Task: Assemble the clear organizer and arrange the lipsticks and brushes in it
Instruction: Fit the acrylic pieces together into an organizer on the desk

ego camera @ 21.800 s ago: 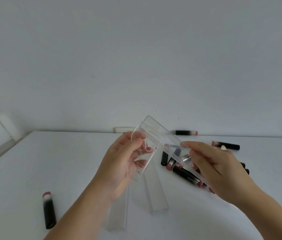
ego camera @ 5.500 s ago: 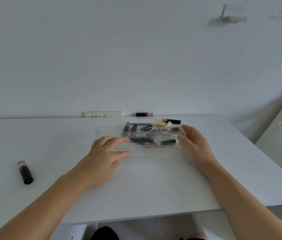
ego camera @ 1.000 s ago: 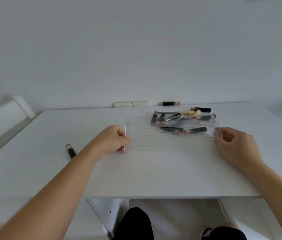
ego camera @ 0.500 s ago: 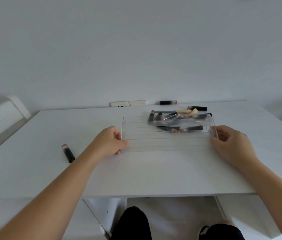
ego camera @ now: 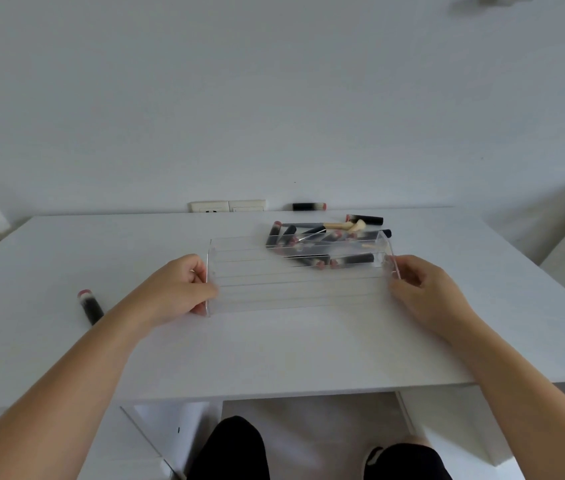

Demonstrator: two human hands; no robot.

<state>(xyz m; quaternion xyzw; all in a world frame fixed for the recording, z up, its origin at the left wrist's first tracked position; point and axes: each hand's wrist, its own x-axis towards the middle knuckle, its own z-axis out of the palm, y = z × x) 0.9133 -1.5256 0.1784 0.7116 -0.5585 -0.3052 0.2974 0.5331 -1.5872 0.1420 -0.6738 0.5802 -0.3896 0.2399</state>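
Two hands (ego camera: pixel 178 289) grip one clear organizer (ego camera: pixel 294 282).

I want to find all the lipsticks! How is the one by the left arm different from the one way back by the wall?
The lipstick by the left arm lies near the front, pointing away, pink end far. The lipstick by the wall lies at the table's back edge, sideways, pink end right. Both are black with pink ends, lying flat, outside the clear organizer.

The pile of lipsticks and brushes (ego camera: pixel 322 242) near the table's far edge shows only through the clear organizer (ego camera: pixel 294 285), overlapping, too blurred to count.
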